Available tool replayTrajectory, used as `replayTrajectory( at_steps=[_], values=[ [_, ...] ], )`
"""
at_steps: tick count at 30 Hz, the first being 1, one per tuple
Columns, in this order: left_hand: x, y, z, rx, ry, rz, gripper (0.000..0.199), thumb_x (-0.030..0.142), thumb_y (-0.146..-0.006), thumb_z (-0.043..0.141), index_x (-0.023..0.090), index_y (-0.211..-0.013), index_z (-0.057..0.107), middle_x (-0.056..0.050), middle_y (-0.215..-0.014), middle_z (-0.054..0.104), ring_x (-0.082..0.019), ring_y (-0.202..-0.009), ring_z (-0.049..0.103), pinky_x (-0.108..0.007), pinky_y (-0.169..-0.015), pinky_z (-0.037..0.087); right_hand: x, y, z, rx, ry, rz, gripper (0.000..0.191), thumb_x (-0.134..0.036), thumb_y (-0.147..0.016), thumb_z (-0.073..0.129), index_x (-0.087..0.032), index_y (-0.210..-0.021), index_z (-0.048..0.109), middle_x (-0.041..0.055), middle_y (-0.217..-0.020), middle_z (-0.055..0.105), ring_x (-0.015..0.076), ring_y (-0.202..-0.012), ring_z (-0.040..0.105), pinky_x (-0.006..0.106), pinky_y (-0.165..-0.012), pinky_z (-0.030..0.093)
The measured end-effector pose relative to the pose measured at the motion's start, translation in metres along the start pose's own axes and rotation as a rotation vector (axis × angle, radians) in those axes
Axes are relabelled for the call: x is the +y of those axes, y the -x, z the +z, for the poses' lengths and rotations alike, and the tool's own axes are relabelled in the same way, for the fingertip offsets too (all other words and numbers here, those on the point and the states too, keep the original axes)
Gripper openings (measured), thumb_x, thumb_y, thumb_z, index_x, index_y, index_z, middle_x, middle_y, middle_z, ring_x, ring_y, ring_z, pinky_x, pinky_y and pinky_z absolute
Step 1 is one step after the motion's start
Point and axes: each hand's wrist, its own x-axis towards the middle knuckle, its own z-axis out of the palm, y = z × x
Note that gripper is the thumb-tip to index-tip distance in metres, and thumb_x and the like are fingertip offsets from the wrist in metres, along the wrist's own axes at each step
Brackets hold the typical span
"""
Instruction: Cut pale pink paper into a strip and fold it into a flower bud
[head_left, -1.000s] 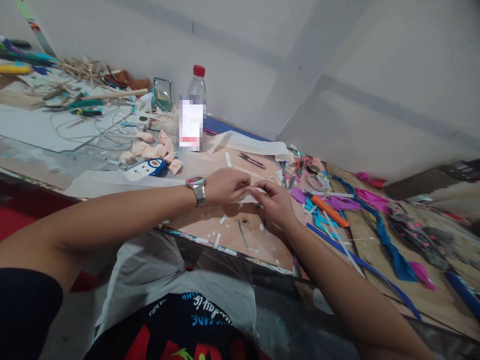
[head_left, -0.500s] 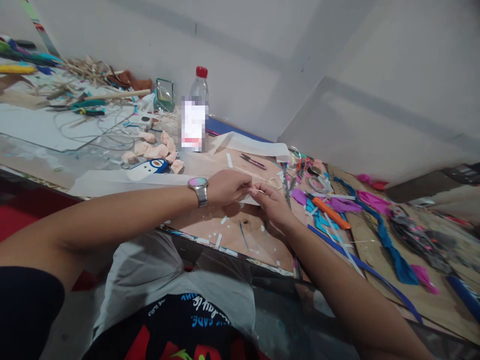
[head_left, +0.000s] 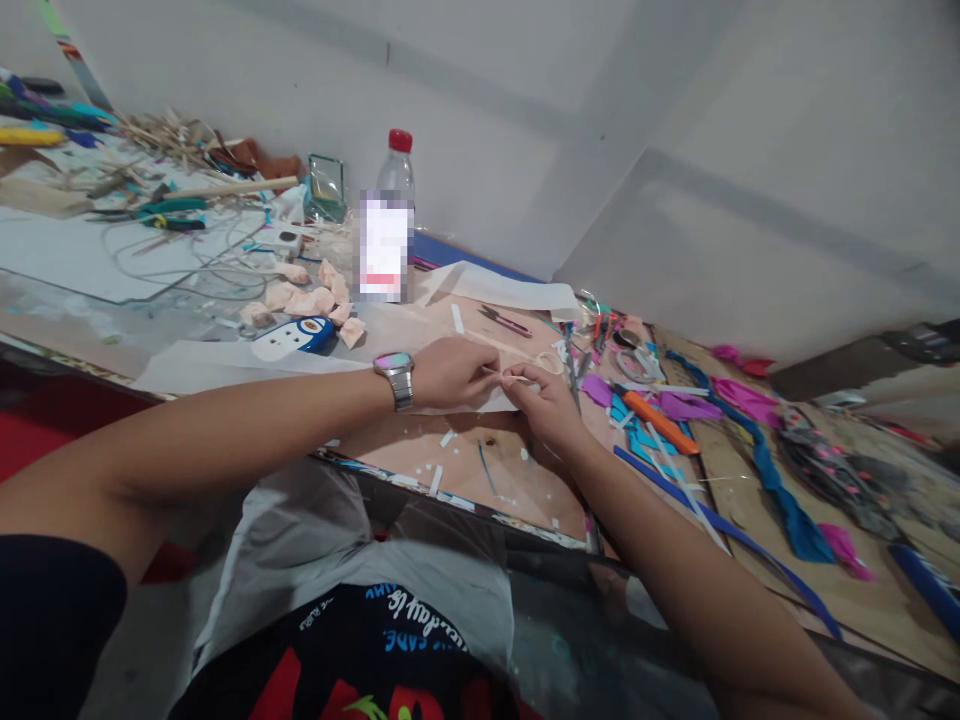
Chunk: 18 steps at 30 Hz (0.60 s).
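My left hand (head_left: 455, 373), with a metal watch (head_left: 395, 378) at the wrist, is closed in a pinch on a thin white strip (head_left: 517, 378). The fingertips of my right hand (head_left: 546, 400) pinch the same strip, close beside the left fingertips. Both hands are over a white paper sheet (head_left: 337, 378) lying along the worktable. Beyond the hands are small snips (head_left: 505, 322) and a pale ring of tape (head_left: 547, 362). Small white scraps (head_left: 436, 481) lie nearer the table's front edge.
A red-capped bottle (head_left: 400, 165) stands at the back, left of the snips. Peach lumps (head_left: 300, 300) and a blue-and-white power strip (head_left: 294, 337) sit at left. An orange cutter (head_left: 660, 422), blue ribbon (head_left: 750, 555) and coloured scraps lie at right.
The fingertips have drawn slightly apart, and more of the white strip shows between and above them. The view has shifted slightly.
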Motion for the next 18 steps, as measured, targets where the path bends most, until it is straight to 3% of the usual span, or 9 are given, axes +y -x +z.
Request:
replayTrajectory(
  at_steps=[11, 18],
  values=[
    [-0.001, 0.0013, -0.0033, -0.013, 0.015, -0.02, 0.032, 0.04, -0.098, 0.053, 0.018, -0.102, 0.076, -0.008, -0.097, 0.079, -0.022, -0.089, 0.069, -0.031, -0.074, 0.042, 0.0015, -0.003, -0.0046, 0.043, 0.243, -0.22, 0.029, -0.044, -0.09, 0.066, -0.017, -0.092, 0.073, 0.0068, -0.095, 0.073, 0.0179, -0.088, 0.063, 0.03, -0.083, 0.048],
    [-0.0027, 0.0005, -0.0042, -0.02, 0.049, -0.008, 0.031, 0.038, -0.098, 0.053, 0.018, -0.102, 0.077, -0.006, -0.094, 0.079, -0.018, -0.083, 0.067, -0.029, -0.072, 0.041, 0.0023, -0.0044, -0.0077, 0.048, 0.336, -0.293, 0.029, -0.043, -0.093, 0.063, -0.016, -0.095, 0.074, 0.0073, -0.096, 0.075, 0.0175, -0.088, 0.065, 0.03, -0.081, 0.046]
  ],
)
